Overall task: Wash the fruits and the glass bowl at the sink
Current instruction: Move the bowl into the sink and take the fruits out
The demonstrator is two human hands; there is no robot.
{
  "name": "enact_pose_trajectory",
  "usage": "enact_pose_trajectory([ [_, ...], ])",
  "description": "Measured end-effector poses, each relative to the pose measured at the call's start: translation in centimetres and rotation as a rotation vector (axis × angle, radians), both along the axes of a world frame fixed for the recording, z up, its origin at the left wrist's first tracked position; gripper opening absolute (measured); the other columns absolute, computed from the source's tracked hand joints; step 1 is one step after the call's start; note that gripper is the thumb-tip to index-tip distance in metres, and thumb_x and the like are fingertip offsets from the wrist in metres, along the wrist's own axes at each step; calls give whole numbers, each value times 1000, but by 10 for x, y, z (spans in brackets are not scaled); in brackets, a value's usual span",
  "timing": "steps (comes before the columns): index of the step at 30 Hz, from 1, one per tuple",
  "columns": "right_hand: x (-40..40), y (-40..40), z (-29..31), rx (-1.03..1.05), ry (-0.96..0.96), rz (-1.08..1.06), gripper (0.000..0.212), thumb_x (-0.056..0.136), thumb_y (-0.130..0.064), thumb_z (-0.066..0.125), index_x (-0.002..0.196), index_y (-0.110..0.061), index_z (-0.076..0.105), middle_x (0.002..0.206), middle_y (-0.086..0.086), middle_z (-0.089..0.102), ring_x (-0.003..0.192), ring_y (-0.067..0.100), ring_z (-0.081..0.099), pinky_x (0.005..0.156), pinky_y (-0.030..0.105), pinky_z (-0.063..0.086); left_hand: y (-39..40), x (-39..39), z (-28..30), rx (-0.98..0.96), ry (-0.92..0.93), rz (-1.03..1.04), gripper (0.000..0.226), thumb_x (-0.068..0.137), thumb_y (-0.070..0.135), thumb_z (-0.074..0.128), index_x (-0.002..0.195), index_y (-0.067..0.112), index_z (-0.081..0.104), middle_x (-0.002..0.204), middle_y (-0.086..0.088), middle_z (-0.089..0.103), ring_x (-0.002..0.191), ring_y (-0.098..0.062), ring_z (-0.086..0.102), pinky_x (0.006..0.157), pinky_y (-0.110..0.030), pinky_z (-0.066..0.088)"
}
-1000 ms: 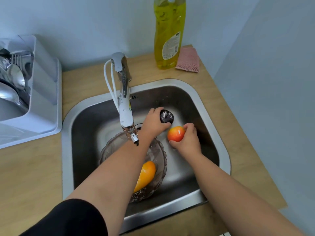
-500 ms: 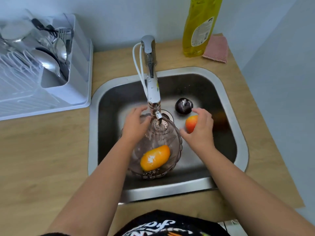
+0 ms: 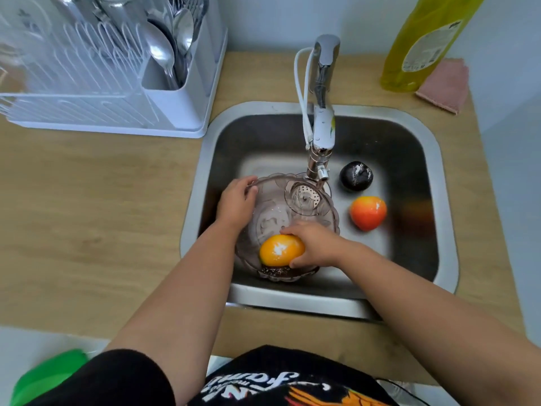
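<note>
Emptying the bowl (image 3: 275, 218) looks like the step in hand: two fruits out, one to go. Bowl in the sink (image 3: 439, 159), resting on the basin floor at about 8 o'clock from the tap (image 3: 322, 133), tipped toward the viewer so the mouth faces up and toward 6 o'clock, with the drain strainer visible through its far wall. Left hand (image 3: 237, 203) clamped on the rim at 10 o'clock, thumb over the edge, steadying. Right hand (image 3: 314, 244) reaching in from 3 o'clock and wrapped around the orange fruit (image 3: 279, 249), fingers over its top and thumb beneath; grip closed, though whether already lifted off the glass cannot be told. Orange fruit low in the bowl at 6 o'clock, oval, long axis running roughly 9 to 3 o'clock, slightly raised at the right end. Dark dregs pooled under it against the near wall. Red fruit (image 3: 367, 212) loose on the basin floor at 3 o'clock from the bowl, narrow end toward 6 o'clock; dark fruit (image 3: 355, 174) just beyond it toward 12 o'clock, apart from it. No water seen running. Next move probably: lift the orange fruit clear over the rim and set it by the others, or hold it under the spout; then open the tap and rinse out the bowl. Soap bottle (image 3: 421, 45) and sponge (image 3: 443, 85) at 1 o'clock on the table (image 3: 96, 206), rack (image 3: 96, 83) at 10 o'clock.
</note>
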State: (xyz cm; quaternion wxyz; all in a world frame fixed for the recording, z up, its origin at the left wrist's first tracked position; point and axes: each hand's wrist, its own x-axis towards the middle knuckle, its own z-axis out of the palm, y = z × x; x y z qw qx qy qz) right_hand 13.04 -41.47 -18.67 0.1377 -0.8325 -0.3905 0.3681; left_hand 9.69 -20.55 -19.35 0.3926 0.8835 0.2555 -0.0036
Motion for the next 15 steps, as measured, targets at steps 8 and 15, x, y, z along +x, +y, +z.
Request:
enact_pose_trajectory([
  [8,11,-37,35,114,-55,-221,82,64,-30,86,138,-23,51,136,4,53,127,22,47,104,24,31,1,3,-7,-37,-12,-21,36,102,17,49,137,15,58,138,-9,60,129,-24,54,107,-30,39],
  [15,17,-110,64,49,-134,-431,85,65,-33,88,140,-23,49,141,2,52,128,20,48,102,24,33,1,8,-12,-32,3,34,34,103,19,45,131,12,63,126,-13,68,118,-27,62,103,-36,46],
])
